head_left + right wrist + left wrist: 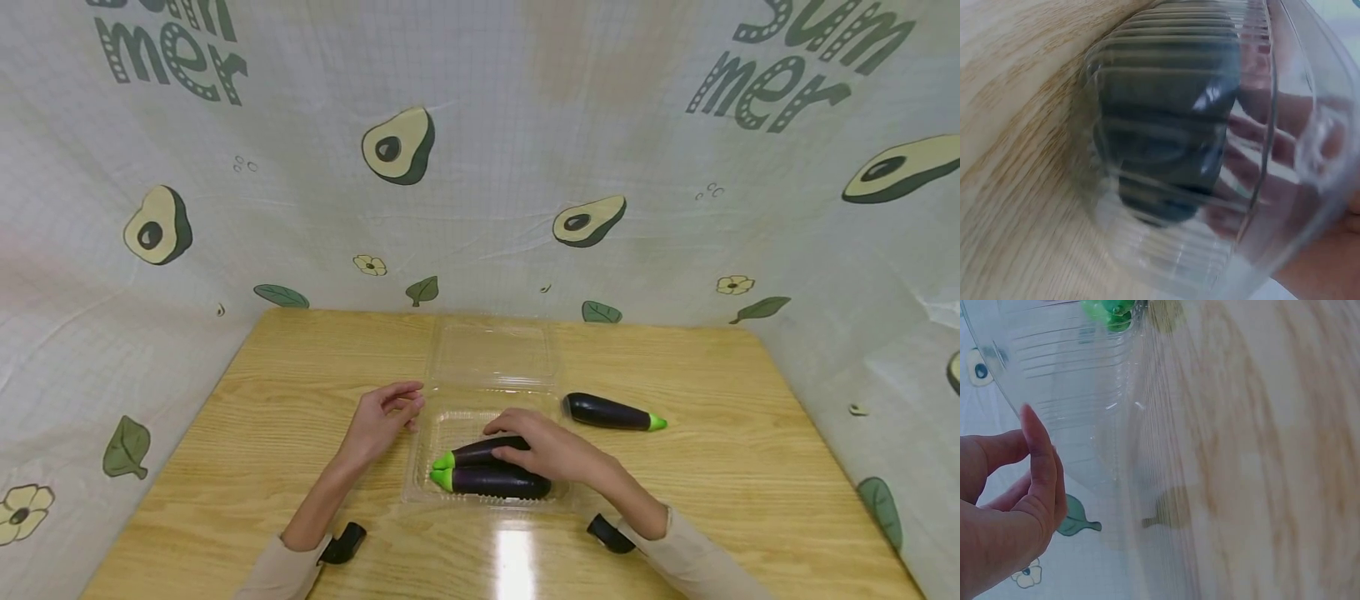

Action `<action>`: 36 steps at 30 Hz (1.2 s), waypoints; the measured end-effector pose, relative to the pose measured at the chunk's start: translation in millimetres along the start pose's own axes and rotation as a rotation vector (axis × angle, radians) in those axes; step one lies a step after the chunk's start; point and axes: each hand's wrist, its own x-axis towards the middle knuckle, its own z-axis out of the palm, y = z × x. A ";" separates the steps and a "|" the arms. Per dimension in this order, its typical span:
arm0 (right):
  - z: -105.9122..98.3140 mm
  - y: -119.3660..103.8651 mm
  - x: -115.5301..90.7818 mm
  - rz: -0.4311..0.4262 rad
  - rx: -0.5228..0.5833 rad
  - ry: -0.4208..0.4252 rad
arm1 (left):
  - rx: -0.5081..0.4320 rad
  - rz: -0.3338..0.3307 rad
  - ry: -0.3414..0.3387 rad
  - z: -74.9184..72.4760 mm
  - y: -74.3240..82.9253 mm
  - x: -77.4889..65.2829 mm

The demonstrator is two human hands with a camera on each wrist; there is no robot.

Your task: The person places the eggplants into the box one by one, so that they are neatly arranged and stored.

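A clear plastic clamshell box (415, 467) lies with its lid (492, 352) folded back on the table. Two dark purple eggplants with green stem ends are in its base, side by side: a nearer eggplant (498, 482) and a farther eggplant (480, 451). My right hand (551, 446) reaches into the box and grips the farther eggplant, thumb on its near side; in the right wrist view the hand (1254, 144) shows through the clear wall. By the left rim is my left hand (378, 421), fingers loosely bent, holding nothing; its fingertips (1030, 415) are at the rim.
A third eggplant (611, 412) lies on the wooden table (315, 358) to the right of the box, green end pointing right. A printed cloth (480, 233) with avocados and leaves hangs behind the table and along both sides.
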 end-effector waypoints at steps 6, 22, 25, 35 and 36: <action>-6.8 -1.5 -9.5 0.025 0.027 0.051 | -0.006 0.008 -0.003 -0.8 -1.0 0.2; -23.6 10.7 -28.9 -0.010 -0.003 0.256 | -0.008 -0.007 0.003 -0.5 0.7 0.2; -26.0 12.6 -32.7 -0.019 -0.004 0.305 | -0.002 -0.010 0.003 -0.7 1.1 0.2; -32.5 23.5 -44.9 0.009 -0.024 0.459 | -0.001 -0.015 -0.001 -0.9 3.0 -0.5; -33.0 25.0 -46.4 0.015 -0.029 0.471 | -0.003 -0.016 -0.002 -0.8 3.1 -0.6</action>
